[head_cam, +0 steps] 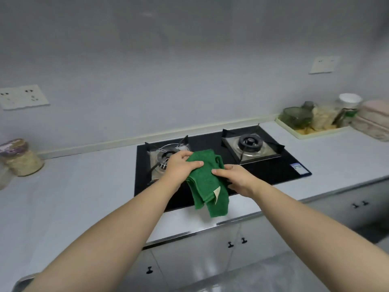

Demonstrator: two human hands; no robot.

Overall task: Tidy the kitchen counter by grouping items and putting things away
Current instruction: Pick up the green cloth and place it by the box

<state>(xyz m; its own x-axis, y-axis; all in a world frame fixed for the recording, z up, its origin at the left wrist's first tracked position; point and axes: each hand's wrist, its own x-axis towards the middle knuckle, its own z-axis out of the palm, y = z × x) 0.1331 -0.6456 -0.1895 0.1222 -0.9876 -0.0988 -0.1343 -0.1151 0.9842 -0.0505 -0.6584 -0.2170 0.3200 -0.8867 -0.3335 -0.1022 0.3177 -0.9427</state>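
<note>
Green cloth (207, 182) hangs folded above the hob's (210, 142) front edge, pinched by the left hand (181, 165) at its 10 o'clock side and the right hand (237, 180) at 3 o'clock. Bare counter (84, 186) runs toward a jar (21, 158) at 9 o'clock; a crowded tray (315, 133) sits at 2 o'clock.

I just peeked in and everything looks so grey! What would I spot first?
The bright green cloth stands out most: the left hand and right hand both grip it, bunched up, above the black stove in the middle of the counter. After that, a jar of pale stuff sits at the far left, and a tray crowded with containers sits at the far right.
</note>
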